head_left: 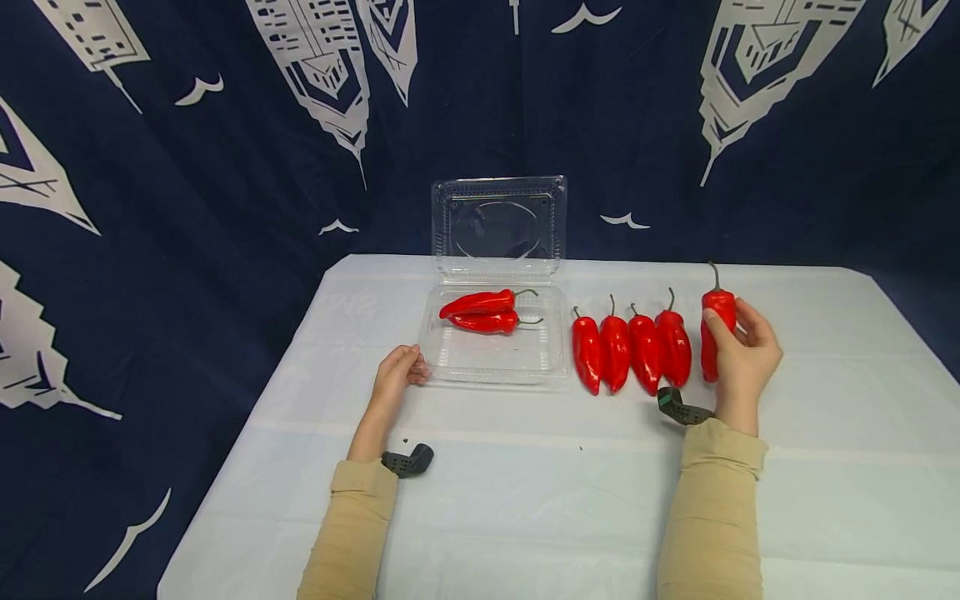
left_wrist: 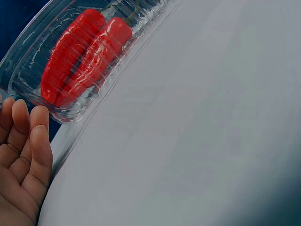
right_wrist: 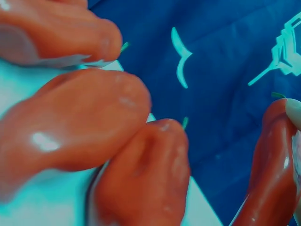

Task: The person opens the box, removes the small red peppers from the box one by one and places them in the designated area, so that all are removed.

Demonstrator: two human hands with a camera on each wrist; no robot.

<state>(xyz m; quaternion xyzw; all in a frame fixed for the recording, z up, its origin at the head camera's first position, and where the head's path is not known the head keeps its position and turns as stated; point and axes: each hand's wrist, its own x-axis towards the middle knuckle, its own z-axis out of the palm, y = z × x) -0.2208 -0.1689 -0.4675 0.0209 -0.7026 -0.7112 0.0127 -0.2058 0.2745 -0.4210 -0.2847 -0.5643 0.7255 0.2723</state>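
A clear plastic clamshell box (head_left: pixel 491 367) lies with its lid (head_left: pixel 498 229) raised at the back, and two red peppers (head_left: pixel 480 323) are side by side in its base. At the box's left edge is my left hand (head_left: pixel 392 375); its fingers (left_wrist: pixel 40 136) are loosely bent, the tips at the plastic wall. My right hand (head_left: pixel 746 358) holds another red pepper (head_left: pixel 708 358) between thumb and fingers, stem up, at the right end of a row. The pepper's lower side is partly hidden by the hand in the right wrist view.
Several more red peppers (head_left: pixel 615 354) stand in a row between the box and my right hand, stems pointing away. All rest on a white-covered table (head_left: pixel 540 517). Behind it hangs a dark blue cloth (head_left: pixel 517 125) with white building and bird prints.
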